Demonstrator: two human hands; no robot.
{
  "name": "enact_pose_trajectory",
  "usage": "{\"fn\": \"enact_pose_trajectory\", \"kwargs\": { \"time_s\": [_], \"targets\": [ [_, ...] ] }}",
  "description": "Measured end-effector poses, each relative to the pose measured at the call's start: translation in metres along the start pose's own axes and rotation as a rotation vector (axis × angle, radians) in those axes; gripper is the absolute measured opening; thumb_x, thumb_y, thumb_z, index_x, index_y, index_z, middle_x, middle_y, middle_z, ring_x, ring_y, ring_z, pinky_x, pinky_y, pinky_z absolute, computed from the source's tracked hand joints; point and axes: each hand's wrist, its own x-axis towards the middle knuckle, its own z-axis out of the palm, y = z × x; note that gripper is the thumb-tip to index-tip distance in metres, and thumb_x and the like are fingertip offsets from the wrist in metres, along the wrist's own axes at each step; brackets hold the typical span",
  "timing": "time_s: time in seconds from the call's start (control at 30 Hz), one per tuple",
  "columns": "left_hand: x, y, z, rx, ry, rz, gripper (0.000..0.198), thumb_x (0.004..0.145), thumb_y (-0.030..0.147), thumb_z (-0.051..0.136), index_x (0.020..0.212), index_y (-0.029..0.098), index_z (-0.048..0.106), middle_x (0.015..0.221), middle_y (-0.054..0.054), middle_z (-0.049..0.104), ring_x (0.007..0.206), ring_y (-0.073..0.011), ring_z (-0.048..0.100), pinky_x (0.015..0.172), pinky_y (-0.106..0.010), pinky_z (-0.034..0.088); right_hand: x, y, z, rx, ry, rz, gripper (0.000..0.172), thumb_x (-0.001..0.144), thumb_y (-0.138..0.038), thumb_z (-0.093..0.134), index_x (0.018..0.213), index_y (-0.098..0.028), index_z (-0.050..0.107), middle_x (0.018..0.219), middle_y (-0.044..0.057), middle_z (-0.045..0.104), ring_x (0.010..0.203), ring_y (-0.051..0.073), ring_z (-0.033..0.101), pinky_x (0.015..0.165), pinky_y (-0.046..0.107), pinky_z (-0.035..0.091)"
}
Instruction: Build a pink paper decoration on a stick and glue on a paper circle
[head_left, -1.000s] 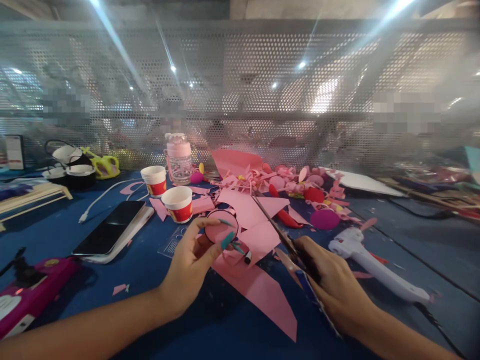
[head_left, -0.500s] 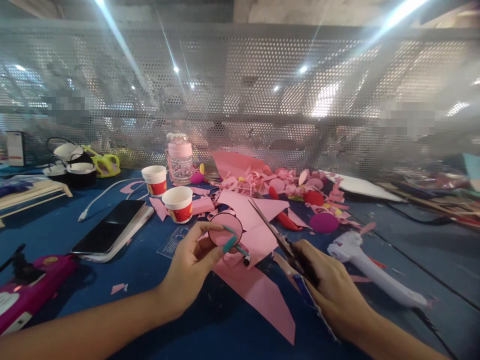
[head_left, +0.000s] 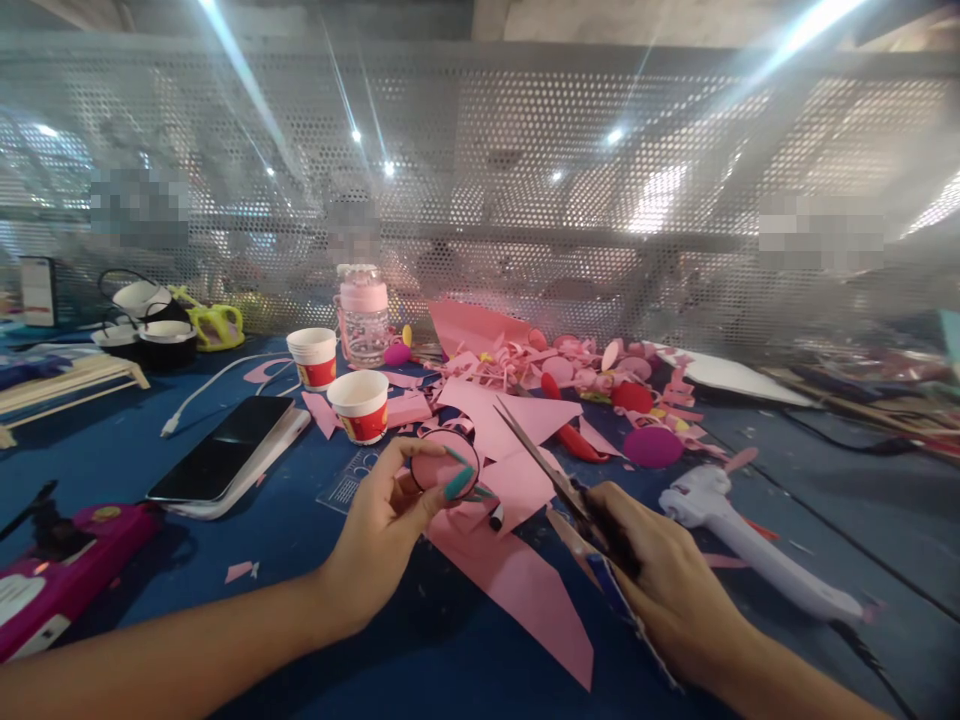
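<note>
Between the thumb and fingers of my left hand (head_left: 386, 530) is a pink paper circle (head_left: 437, 462) with a dark outline, held up above the table. My right hand (head_left: 660, 570) grips a pair of scissors (head_left: 551, 470) whose blades point up and to the left, a little apart from the circle. Beneath both hands lie pink paper sheets (head_left: 517, 590) with angular cut edges. A marker's dark end (head_left: 496, 516) shows just below my left fingertips; the rest of it is hidden. What hangs below my right hand is partly covered, with a blue strip (head_left: 611, 585) visible.
Two paper cups (head_left: 360, 408) and a pink-lidded bottle (head_left: 364, 315) stand behind my left hand. A phone (head_left: 221, 450) and a magenta power strip (head_left: 82, 570) lie left. Pink scraps (head_left: 517, 360) pile at the back. A white glue gun (head_left: 757, 545) rests right.
The paper circle has turned slightly in my left hand and shifted a little left. My right hand keeps hold of the scissors in nearly the same place.
</note>
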Motion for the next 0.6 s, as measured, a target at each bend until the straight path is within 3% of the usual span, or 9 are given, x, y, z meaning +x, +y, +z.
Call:
{"fn": "enact_pose_trajectory", "kwargs": {
  "time_s": [0.23, 0.6],
  "targets": [
    [0.0015, -0.0005, 0.0024, -0.153, 0.015, 0.045, 0.042, 0.076, 0.019, 0.063, 0.112, 0.028, 0.042, 0.113, -0.001, 0.055, 0.085, -0.0159, 0.066, 0.072, -0.032, 0.059, 0.0006, -0.0012, -0.0004, 0.003, 0.010, -0.014, 0.018, 0.086, -0.037, 0.039, 0.075, -0.023, 0.040, 0.062, 0.000, 0.053, 0.050, 0.014, 0.047, 0.046, 0.025, 0.037],
    [0.0010, -0.0030, 0.0008, -0.128, -0.009, 0.022, 0.037, 0.077, 0.018, 0.062, 0.110, 0.026, 0.048, 0.122, -0.002, 0.052, 0.086, -0.0158, 0.066, 0.075, -0.029, 0.058, 0.0001, -0.0010, -0.0005, -0.013, 0.004, -0.032, 0.021, 0.087, -0.040, 0.037, 0.077, -0.022, 0.039, 0.061, 0.000, 0.052, 0.049, 0.014, 0.046, 0.046, 0.025, 0.036]
  ]
}}
